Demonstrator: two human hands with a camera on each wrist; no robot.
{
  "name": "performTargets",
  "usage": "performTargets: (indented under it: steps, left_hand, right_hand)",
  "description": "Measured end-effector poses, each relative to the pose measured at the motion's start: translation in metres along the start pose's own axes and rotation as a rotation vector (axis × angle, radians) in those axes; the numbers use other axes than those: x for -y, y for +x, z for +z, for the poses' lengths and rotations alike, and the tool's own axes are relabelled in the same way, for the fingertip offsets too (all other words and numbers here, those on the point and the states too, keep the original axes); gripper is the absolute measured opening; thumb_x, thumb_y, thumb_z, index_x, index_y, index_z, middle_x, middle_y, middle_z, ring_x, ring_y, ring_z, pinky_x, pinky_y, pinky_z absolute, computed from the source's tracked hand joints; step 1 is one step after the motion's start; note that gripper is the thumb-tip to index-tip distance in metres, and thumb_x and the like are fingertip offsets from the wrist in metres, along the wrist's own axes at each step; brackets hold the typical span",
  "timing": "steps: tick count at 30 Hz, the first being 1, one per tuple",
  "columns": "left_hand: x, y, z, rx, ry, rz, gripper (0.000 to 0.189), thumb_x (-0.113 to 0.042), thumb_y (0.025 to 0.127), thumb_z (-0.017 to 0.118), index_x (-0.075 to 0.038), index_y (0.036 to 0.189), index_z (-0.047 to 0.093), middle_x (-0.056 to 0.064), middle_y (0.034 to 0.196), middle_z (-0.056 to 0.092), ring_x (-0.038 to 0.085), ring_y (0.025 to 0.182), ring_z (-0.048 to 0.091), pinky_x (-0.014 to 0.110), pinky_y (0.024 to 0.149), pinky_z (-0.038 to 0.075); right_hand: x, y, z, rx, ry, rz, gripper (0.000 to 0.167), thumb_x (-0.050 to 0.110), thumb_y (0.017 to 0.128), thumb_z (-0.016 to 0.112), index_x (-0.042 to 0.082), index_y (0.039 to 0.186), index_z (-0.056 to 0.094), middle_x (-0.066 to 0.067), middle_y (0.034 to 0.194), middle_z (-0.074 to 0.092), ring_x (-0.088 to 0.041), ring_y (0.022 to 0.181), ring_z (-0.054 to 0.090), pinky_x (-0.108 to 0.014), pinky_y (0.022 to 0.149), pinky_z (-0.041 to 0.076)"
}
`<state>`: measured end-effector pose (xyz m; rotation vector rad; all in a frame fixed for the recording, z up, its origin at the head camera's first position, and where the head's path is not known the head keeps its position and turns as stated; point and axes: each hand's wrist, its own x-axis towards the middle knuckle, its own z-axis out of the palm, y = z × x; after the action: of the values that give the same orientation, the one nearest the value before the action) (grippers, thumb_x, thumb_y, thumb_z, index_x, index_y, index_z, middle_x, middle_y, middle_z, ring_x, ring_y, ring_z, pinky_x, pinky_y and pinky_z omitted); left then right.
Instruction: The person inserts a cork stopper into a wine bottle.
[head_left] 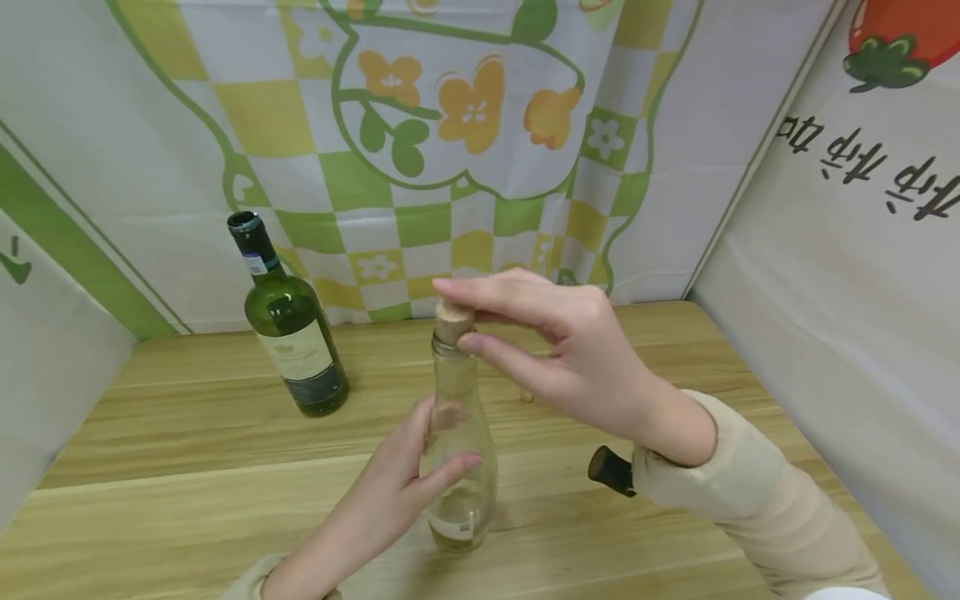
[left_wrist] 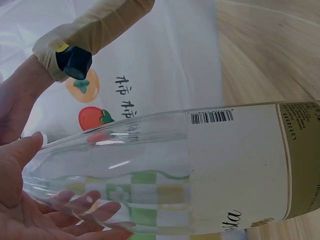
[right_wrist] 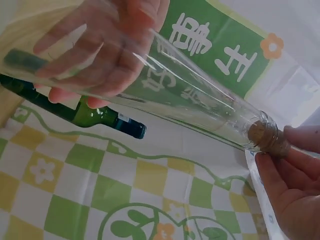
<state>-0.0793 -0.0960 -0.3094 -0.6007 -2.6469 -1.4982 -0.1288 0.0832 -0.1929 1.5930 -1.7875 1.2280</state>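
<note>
A clear glass bottle (head_left: 457, 433) stands upright in the head view, its label and barcode large in the left wrist view. My left hand (head_left: 397, 475) grips its body from the left, thumb across the near side and fingers behind the glass. A cork (head_left: 454, 321) sits partly in the bottle's mouth; its lower end (right_wrist: 258, 134) shows through the neck in the right wrist view. With thumb and fingers, my right hand (head_left: 562, 350) pinches the cork, the index finger lying over its top.
Back left on the wooden table (head_left: 187, 467) stands a green wine bottle (head_left: 296, 333) with no stopper showing. A small light-coloured piece (head_left: 527, 394) lies behind my right hand. Printed cloth (head_left: 420, 208) hangs along the table's back edge. Something white (head_left: 847, 593) pokes in at the lower right.
</note>
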Motion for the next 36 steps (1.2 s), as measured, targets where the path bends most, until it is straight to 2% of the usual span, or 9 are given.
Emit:
performTargets:
  steps: [4,6,9,13,17,21,24,30,36]
  left_hand:
    - [0.001,-0.001,0.000,0.006,-0.018,-0.018,0.045,-0.033,0.086,0.062,-0.021,0.125,0.042,-0.002,0.122,0.055,0.019,0.115,0.050,0.049,0.093,0.040]
    - [0.001,-0.001,0.000,0.009,-0.025,-0.023,0.047,-0.034,0.086,0.061,-0.021,0.126,0.041,-0.002,0.124,0.054,0.020,0.115,0.049,0.050,0.093,0.040]
    - [0.001,-0.003,0.000,0.012,-0.034,-0.050,0.049,-0.034,0.087,0.061,-0.022,0.130,0.039,0.000,0.127,0.052,0.022,0.118,0.047,0.052,0.094,0.038]
    - [0.001,-0.005,0.000,0.035,-0.069,-0.105,0.054,-0.038,0.088,0.058,-0.024,0.134,0.034,0.001,0.131,0.048,0.025,0.122,0.042,0.056,0.095,0.036]
    - [0.005,-0.008,0.001,0.050,-0.086,-0.136,0.057,-0.040,0.087,0.058,-0.023,0.135,0.033,0.004,0.133,0.046,0.029,0.124,0.039,0.059,0.095,0.033]
    - [0.011,-0.009,0.003,0.049,-0.060,-0.149,0.052,-0.039,0.084,0.062,-0.019,0.127,0.041,0.004,0.133,0.047,0.028,0.122,0.041,0.056,0.093,0.036]
    - [0.016,-0.011,0.003,0.061,-0.060,-0.175,0.053,-0.039,0.082,0.065,-0.017,0.126,0.043,0.004,0.133,0.046,0.027,0.122,0.041,0.055,0.094,0.037]
    - [0.026,-0.015,0.003,0.150,-0.098,-0.211,0.068,-0.041,0.081,0.065,-0.011,0.135,0.035,0.011,0.139,0.039,0.033,0.127,0.035,0.060,0.093,0.034]
    - [0.041,-0.019,0.005,0.209,-0.090,-0.188,0.074,-0.040,0.080,0.067,-0.007,0.137,0.032,0.016,0.138,0.038,0.035,0.126,0.035,0.061,0.095,0.031]
  right_hand:
    - [0.004,-0.006,0.002,0.001,0.117,0.158,0.045,-0.017,0.074,0.064,-0.015,0.117,0.051,-0.024,0.118,0.056,-0.021,0.107,0.057,-0.033,0.086,0.049]
    - [0.002,-0.012,0.002,0.012,0.167,0.230,0.048,-0.017,0.074,0.064,-0.017,0.118,0.048,-0.026,0.122,0.053,-0.022,0.110,0.055,-0.035,0.089,0.047]
    - [-0.007,-0.024,0.003,0.020,0.239,0.323,0.048,-0.009,0.079,0.064,-0.014,0.123,0.046,-0.022,0.126,0.050,-0.025,0.112,0.052,-0.037,0.092,0.045]
    - [-0.016,-0.038,0.006,0.027,0.329,0.445,0.051,0.013,0.086,0.063,-0.013,0.125,0.043,-0.023,0.128,0.048,-0.025,0.113,0.050,-0.036,0.095,0.043]
    - [-0.026,-0.053,0.014,0.029,0.411,0.531,0.056,0.021,0.087,0.062,-0.014,0.126,0.042,-0.025,0.128,0.046,-0.025,0.114,0.049,-0.038,0.096,0.042]
    - [-0.033,-0.067,0.022,0.023,0.513,0.605,0.056,0.019,0.088,0.062,-0.013,0.127,0.039,-0.026,0.129,0.045,-0.027,0.116,0.049,-0.042,0.097,0.040]
    - [-0.037,-0.076,0.030,0.031,0.578,0.639,0.058,0.021,0.088,0.061,-0.015,0.128,0.037,-0.028,0.130,0.043,-0.033,0.117,0.047,-0.044,0.097,0.039]
    - [-0.045,-0.092,0.041,0.058,0.672,0.689,0.066,0.025,0.087,0.062,-0.019,0.127,0.032,-0.035,0.130,0.037,-0.042,0.119,0.041,-0.037,0.098,0.040]
    - [-0.052,-0.104,0.050,0.135,0.736,0.698,0.071,0.025,0.086,0.063,-0.016,0.132,0.028,-0.033,0.135,0.032,-0.040,0.125,0.035,-0.038,0.102,0.035]
